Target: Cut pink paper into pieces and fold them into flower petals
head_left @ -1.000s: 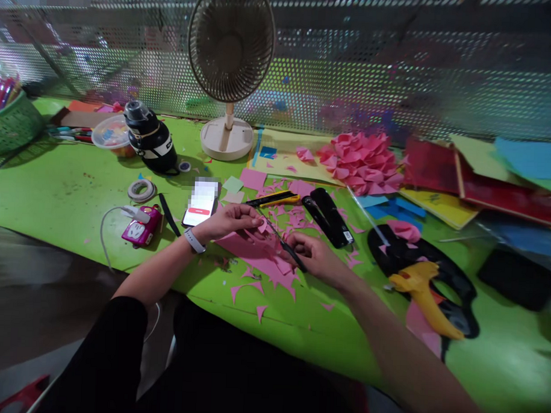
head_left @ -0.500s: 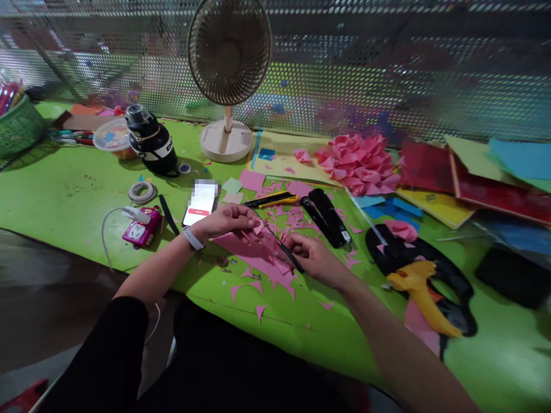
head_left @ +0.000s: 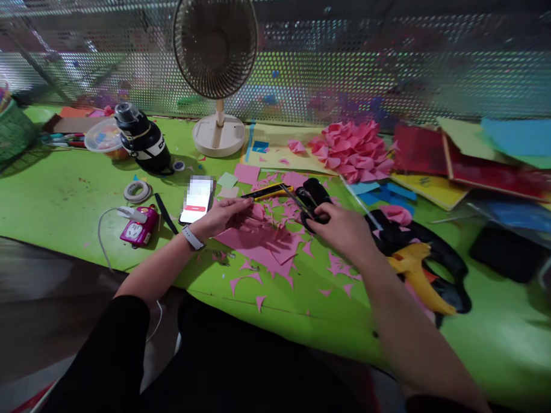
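My left hand (head_left: 227,218) is over the near middle of the table. Its thumb and fingers close on a small piece of pink paper (head_left: 258,211), partly hidden by the fingers. My right hand (head_left: 344,232) grips a pair of black-handled scissors (head_left: 307,218), whose blades point up and to the left, apart from the paper. Beneath my hands lie larger pink sheets (head_left: 274,254) among many pink offcuts (head_left: 246,279). Just beyond my hands is a yellow and black utility knife (head_left: 271,192). A black stapler-like tool (head_left: 316,190) is partly covered by the scissors and right hand.
A fan (head_left: 218,135), dark bottle (head_left: 144,138) and heap of pink paper petals (head_left: 352,152) stand along the back. At left are a phone (head_left: 198,199), tape roll (head_left: 138,191) and pink power adapter (head_left: 139,227). A yellow glue gun (head_left: 420,275) lies right.
My right hand has moved right and away from my left hand, taking the scissors off the paper. My left hand has shifted slightly left with its fingers more extended. The view has shifted slightly.
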